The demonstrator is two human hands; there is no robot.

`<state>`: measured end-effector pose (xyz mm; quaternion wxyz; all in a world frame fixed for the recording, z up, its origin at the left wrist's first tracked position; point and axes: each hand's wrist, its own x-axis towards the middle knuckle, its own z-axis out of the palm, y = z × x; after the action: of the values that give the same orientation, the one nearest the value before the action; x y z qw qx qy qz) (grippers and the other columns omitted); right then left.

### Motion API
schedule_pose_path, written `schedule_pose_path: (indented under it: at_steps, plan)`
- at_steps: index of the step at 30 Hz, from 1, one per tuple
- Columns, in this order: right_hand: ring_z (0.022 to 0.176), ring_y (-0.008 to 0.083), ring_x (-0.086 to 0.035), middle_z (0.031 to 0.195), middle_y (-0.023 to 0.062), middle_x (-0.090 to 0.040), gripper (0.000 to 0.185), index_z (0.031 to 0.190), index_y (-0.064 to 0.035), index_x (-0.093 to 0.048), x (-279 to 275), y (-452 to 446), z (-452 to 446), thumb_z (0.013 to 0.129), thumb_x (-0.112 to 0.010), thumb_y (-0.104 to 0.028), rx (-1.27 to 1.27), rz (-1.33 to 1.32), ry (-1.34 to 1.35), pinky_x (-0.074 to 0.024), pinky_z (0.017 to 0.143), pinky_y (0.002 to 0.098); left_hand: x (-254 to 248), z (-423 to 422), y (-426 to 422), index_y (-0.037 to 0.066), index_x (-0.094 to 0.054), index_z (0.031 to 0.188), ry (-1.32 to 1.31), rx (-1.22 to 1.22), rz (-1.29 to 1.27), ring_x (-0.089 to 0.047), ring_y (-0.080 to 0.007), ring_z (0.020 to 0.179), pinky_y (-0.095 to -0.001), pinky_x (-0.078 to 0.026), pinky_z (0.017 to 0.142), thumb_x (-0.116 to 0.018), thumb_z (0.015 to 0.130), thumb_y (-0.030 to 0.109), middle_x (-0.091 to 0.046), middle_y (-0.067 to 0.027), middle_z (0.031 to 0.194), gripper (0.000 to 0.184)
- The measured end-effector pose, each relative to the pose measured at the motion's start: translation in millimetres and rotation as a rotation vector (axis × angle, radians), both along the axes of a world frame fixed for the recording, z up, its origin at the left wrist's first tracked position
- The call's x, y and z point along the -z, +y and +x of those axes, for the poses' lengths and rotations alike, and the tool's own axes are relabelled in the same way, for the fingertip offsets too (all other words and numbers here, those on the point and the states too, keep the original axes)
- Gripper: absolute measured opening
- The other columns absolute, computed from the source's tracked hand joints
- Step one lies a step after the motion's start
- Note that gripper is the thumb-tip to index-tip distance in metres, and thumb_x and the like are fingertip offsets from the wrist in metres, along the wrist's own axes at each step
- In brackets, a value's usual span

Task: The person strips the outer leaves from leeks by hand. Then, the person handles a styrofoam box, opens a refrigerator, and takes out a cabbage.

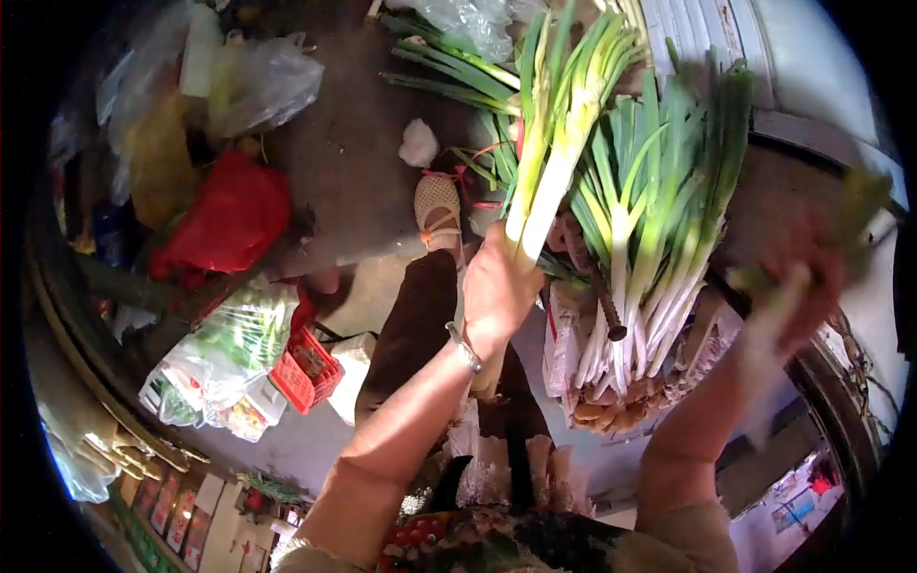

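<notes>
My left hand is wrapped round the white stalks of a few leeks, whose green tops point up and away from me. My right hand, out to the right, is smeared by motion. A blurred leek leaf, green above with a pale strip below, runs through its fingers. Between my hands lies a large pile of leeks, white root ends toward me and green leaves away. More green leek tops lie beyond my left hand, partly covered by the held stalks.
A rusty metal rod end juts beside the leek pile. To the left are a red bag, a clear bag of green vegetables and a red plastic basket. Clear plastic bags lie farther off. My shoe rests on the floor.
</notes>
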<state>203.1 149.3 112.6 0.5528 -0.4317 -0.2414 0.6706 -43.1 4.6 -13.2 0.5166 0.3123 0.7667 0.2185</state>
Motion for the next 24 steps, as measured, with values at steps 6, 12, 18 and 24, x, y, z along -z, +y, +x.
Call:
schedule_pose_path:
  at_steps: [6,12,18,24]
  plan:
    - [0.069,0.0113,-0.058,0.083,0.0062,-0.067,0.038,0.100,-0.0018,-0.065,82,12,-129,0.078,-0.074,-0.031,-0.337,0.017,-0.994,-0.0475,0.064,0.0277,-10,20,0,0.002,-0.045,0.110,0.236,0.094,0.059,-0.061,-0.0422,0.085,-0.0479,-0.050,0.073,-0.061,0.077,0.014,-0.061,-0.0238,0.094,0.038]
    - [0.071,0.0403,-0.063,0.070,0.0199,-0.062,0.037,0.087,0.0000,-0.055,130,9,-162,0.073,-0.074,-0.029,-0.473,0.192,-1.512,-0.0483,0.067,0.0488,-11,20,-5,0.000,-0.033,0.127,0.218,0.204,0.026,-0.057,-0.0443,0.089,-0.0505,-0.049,0.074,-0.065,0.072,0.005,-0.049,-0.0245,0.111,0.064]
    - [0.066,0.0356,-0.062,0.071,0.0201,-0.057,0.028,0.096,-0.0030,-0.049,108,-15,-182,0.076,-0.067,-0.011,-0.598,0.513,-1.496,-0.0475,0.057,0.0425,5,18,-13,0.001,-0.044,0.119,0.248,0.239,0.075,-0.060,-0.0400,0.086,-0.0475,-0.050,0.072,-0.063,0.074,0.010,-0.056,-0.0216,0.104,0.050]
    - [0.075,0.0145,-0.059,0.080,0.0014,-0.060,0.022,0.098,-0.0028,-0.058,57,-53,-155,0.078,-0.062,-0.009,-0.474,-0.432,-0.293,-0.0488,0.065,0.0290,18,1,-13,-0.002,-0.051,0.106,-0.159,-0.194,0.124,-0.064,-0.0340,0.085,-0.0399,-0.051,0.075,-0.064,0.074,0.008,-0.064,-0.0210,0.088,0.037]
